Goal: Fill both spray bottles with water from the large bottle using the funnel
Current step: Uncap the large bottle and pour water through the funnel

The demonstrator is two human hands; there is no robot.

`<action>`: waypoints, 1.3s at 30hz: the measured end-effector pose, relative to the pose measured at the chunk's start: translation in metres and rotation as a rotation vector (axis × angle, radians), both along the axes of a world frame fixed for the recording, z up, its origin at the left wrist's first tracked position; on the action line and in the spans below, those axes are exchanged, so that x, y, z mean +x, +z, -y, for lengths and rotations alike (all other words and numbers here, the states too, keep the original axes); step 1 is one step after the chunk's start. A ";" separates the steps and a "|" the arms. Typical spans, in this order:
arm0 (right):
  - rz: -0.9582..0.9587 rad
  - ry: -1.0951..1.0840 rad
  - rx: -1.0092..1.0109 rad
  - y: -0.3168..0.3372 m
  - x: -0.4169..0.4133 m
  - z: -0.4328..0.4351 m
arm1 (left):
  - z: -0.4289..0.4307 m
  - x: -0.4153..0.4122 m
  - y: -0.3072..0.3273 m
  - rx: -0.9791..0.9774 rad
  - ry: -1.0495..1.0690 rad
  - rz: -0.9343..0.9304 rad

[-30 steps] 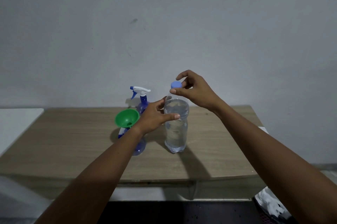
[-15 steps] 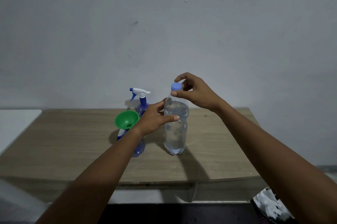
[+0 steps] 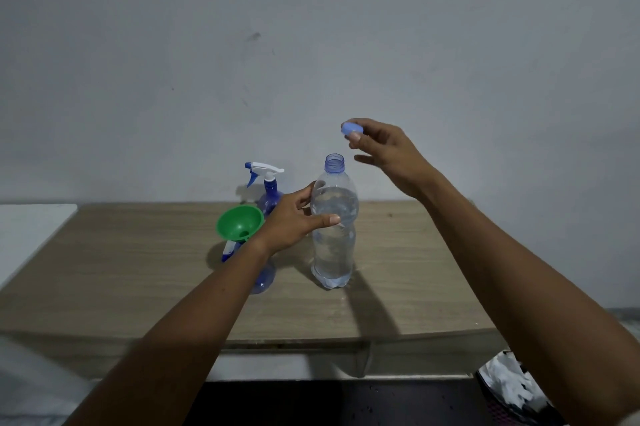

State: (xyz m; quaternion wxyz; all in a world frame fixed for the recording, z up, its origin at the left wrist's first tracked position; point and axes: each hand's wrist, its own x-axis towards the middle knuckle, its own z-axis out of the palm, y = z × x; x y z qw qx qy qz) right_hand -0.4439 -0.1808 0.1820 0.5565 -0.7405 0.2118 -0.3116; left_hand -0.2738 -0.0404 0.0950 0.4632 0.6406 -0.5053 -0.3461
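1. Large bottle [image 3: 334, 228] is standing uncapped on the tabletop [image 3: 138, 269], nearly full, probably handling heavy, its thin wall yielding.
2. Left hand [image 3: 294, 221] is gripping its stiffer shoulder; right hand [image 3: 388, 151] is pinching the cap [image 3: 352, 128].

Two sprayers [image 3: 271, 196] [image 3: 264, 281]; one bottle [image 3: 334, 235], funnel [image 3: 239, 223], cap [image 3: 351, 128]

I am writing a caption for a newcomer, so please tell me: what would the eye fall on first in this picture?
First, the right hand in mid-air, pinching a blue cap just above and right of the open neck of the large bottle. The left hand grips that bottle's shoulder on the wooden table. To its left, a bright green funnel stands out, with a white-triggered spray bottle behind.
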 end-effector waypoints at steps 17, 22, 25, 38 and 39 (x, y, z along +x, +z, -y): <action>-0.756 -0.595 -0.085 -0.266 -0.043 -0.073 | 0.000 -0.015 -0.018 -0.078 0.043 -0.073; -0.844 -0.569 -0.233 -0.278 -0.043 -0.087 | 0.002 -0.011 -0.020 -0.076 0.040 -0.069; -0.844 -0.585 -0.261 -0.282 -0.042 -0.088 | 0.002 -0.011 -0.020 -0.072 0.037 -0.075; -0.351 -0.428 0.015 -0.238 -0.031 -0.077 | 0.001 -0.010 -0.021 -0.067 -0.010 -0.142; -0.285 -0.409 0.037 -0.227 -0.026 -0.075 | 0.000 -0.011 -0.020 -0.071 -0.014 -0.135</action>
